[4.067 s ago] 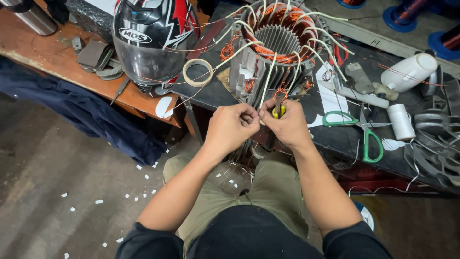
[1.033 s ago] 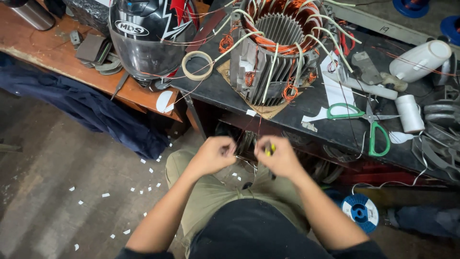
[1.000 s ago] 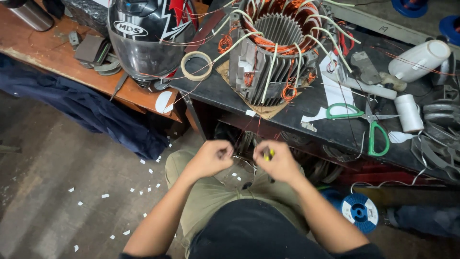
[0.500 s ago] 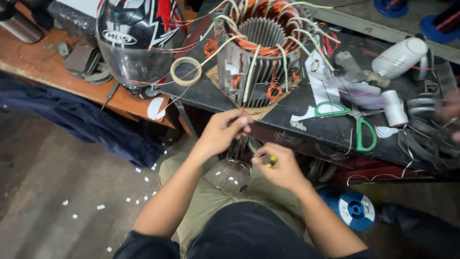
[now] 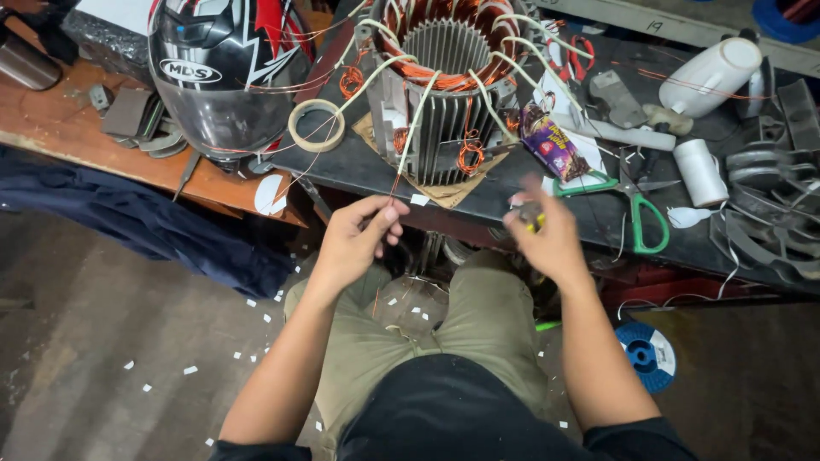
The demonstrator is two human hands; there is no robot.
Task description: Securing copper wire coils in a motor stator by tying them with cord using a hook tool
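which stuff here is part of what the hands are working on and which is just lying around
In use:
- left hand pinching a thin copper wire
- right hand, blurred, with a small yellow tool
- motor stator that the wire leads to

Lying about:
- helmet
- tape roll
- green scissors
- white bottle
- blue spool

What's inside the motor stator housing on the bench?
Inside the stator housing, copper windings ring the top edge around a slotted steel core, with white sleeved leads draped over the rim. The bore's bottom is hidden.

Stator (image 5: 444, 94), helmet (image 5: 226, 77), scissors (image 5: 641, 209) crowd the bench; the near edge seems passable.
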